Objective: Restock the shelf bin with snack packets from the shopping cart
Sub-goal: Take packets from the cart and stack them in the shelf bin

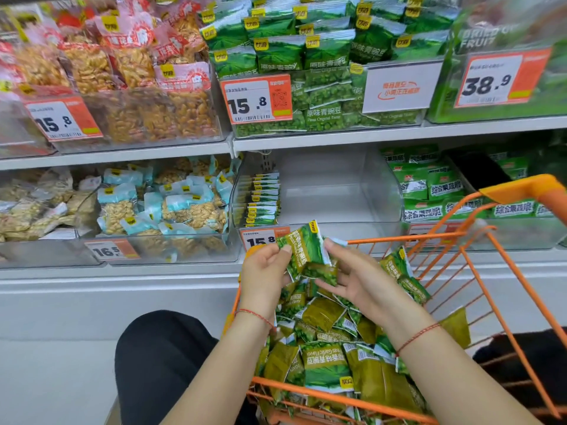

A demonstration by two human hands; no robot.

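Both hands were up over the orange shopping cart (pixel 454 240), squaring a small bunch of green pea packets (pixel 306 256) before shelving — likely so they would stand on edge like the row already in the bin. The left hand (pixel 264 271) pinched the bunch's left edge between thumb and fingers; the right hand (pixel 352 277) cupped it from the right, thumb on top, fingers curled underneath — both grips closed on the packets, neither spread. The target shelf bin (pixel 337 191), clear plastic, sat just behind the hands on the lower shelf, mostly bare, with only one upright row of packets (pixel 264 199) against its left wall. Loose packets (pixel 331 363) filled the cart, heaped at all angles, so plenty remained to load. Readable text: "Peas Garlic Flavor" on a cart packet, "Peas Original Taste" on the upper-shelf bags (pixel 325 116), price tags 15.8 (pixel 256 101), 16.5 (pixel 112 250), 38.9 (pixel 500 78), and "FRUIT" at top right.
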